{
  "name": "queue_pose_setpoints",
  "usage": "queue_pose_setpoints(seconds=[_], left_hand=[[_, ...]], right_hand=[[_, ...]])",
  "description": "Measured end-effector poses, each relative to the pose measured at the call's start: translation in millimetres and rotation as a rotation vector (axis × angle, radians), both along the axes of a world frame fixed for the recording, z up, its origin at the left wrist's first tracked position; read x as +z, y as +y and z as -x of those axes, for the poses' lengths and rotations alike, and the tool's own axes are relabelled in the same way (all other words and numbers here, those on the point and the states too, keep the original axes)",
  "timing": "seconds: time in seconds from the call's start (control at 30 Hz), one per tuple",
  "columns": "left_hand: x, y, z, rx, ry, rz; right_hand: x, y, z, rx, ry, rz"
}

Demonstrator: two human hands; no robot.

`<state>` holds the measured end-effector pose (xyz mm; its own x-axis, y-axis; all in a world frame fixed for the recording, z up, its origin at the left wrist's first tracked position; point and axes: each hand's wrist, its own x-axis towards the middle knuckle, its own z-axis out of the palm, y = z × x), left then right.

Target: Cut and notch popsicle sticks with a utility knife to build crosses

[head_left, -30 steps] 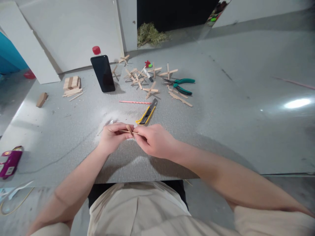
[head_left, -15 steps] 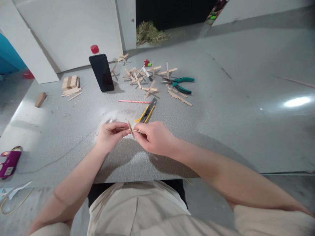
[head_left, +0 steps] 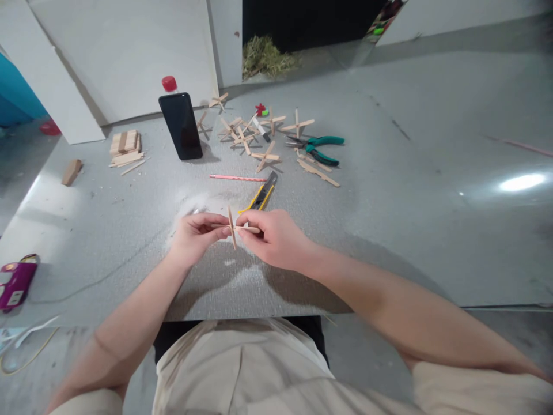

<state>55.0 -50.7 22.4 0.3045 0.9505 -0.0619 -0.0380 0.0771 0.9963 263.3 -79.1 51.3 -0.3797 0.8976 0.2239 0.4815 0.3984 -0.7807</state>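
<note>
Pale wooden cross of flat sticks (head_left: pixel 232 228) sits between your hands over the grey textured tabletop (head_left: pixel 380 196); your left hand (head_left: pixel 193 235) pinches one end, your right hand (head_left: pixel 276 237) the opposite end, near a yellow-and-black utility knife (head_left: pixel 263 193).

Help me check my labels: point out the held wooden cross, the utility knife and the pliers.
Held wooden cross (head_left: pixel 232 229), head view: near where its sticks meet.
Utility knife (head_left: pixel 262 194), head view: middle of the handle.
Pliers (head_left: pixel 318 140), head view: teal upper handle, near the joint.
</note>
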Motion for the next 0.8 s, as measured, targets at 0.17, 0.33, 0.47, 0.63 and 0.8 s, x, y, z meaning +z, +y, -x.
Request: queue_pose_setpoints(seconds=[0.17,0.33,0.47,0.63,0.8], left_hand=[[-4.4,3.6,1.6,-0.033,-0.074,0.026],[-5.0,3.1,2.6,-0.111,-0.147,0.059],[-4.9,1.8,3.4,-0.171,-0.181,0.082],[-4.7,1.1,3.0,-0.204,-0.188,0.093],[-4.7,1.1,1.7,-0.208,-0.181,0.095]], right_hand=[[-1.2,-3.7,1.0,-0.004,0.018,-0.08],[-7.8,-6.6,3.4,-0.007,0.047,-0.251],[-8.0,-6.4,4.7,-0.004,0.082,-0.378],[-6.5,-4.3,4.5,0.024,0.113,-0.491],[-9.6,-3.1,4.3,0.031,0.1,-0.529]])
